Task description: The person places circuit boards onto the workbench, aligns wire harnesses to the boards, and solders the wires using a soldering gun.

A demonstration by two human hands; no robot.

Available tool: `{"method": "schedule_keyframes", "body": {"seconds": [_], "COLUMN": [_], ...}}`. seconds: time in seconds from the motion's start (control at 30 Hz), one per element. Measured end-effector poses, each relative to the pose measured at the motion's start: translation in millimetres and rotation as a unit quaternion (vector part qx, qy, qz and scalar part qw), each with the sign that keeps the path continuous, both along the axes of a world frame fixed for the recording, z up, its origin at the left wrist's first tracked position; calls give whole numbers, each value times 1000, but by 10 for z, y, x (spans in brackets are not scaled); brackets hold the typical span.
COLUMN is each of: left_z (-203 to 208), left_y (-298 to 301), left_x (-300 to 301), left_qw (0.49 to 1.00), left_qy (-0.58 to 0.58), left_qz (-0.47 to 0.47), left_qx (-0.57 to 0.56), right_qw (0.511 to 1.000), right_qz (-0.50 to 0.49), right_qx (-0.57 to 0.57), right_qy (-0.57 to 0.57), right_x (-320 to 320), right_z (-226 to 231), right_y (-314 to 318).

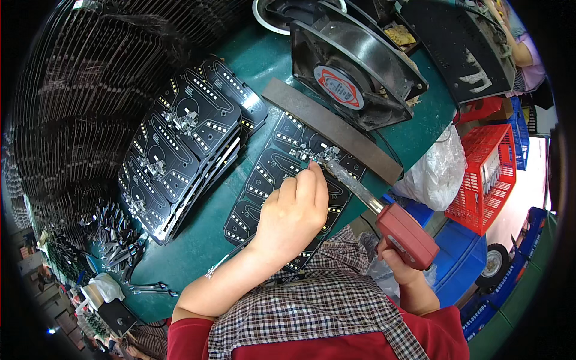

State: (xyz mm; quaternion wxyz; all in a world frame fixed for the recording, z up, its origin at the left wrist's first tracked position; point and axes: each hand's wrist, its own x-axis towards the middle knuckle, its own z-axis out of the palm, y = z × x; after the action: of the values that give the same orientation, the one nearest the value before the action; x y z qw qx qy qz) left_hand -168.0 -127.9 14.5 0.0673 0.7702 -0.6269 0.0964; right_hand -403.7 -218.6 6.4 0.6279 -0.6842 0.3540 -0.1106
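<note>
Soldering at a black board on the green bench.

Head view: the left hand [294, 213] rests on the board [270, 180], its grip pinched on something thin at the connector [318, 155] (too small to tell what); the right hand [399, 264] is clenched round the red soldering gun [403, 231], whose tip meets the same connector. The board lies flat at the bench's [198, 252] near edge, against a grey bar [330, 129]. It looks thin, stiff and light, with fragile parts on top, so the bare edges seem the safest hold. A stack of like boards [180, 150] lies just left, loose metal clips [117, 240] beyond it, a fan [354, 66] behind. The bench is matte green; red crates [489, 174] and blue bins [462, 258] stand to the right.
</note>
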Motion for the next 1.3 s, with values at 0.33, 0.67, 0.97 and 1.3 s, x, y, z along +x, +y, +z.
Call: {"method": "schedule_keyframes", "body": {"seconds": [0.33,0.67,0.97,1.3], "left_z": [22,-19,16,-7], "left_y": [-32,12,-41,-36], "left_x": [-41,31,-21,-29], "left_qw": [997,999,1000,999], "left_qy": [-69,6,-23,-33], "left_qz": [-11,-28,-20,-30], "left_qx": [26,-23,3,11], "right_qw": [996,996,993,997], "right_qz": [-26,-14,-42,-2], "right_qx": [-1,43,69,-58], "right_qy": [-83,-78,-81,-57], "right_x": [52,-17,10,-3], "right_z": [19,-68,-59,-68], "right_y": [81,83,92,102]}}
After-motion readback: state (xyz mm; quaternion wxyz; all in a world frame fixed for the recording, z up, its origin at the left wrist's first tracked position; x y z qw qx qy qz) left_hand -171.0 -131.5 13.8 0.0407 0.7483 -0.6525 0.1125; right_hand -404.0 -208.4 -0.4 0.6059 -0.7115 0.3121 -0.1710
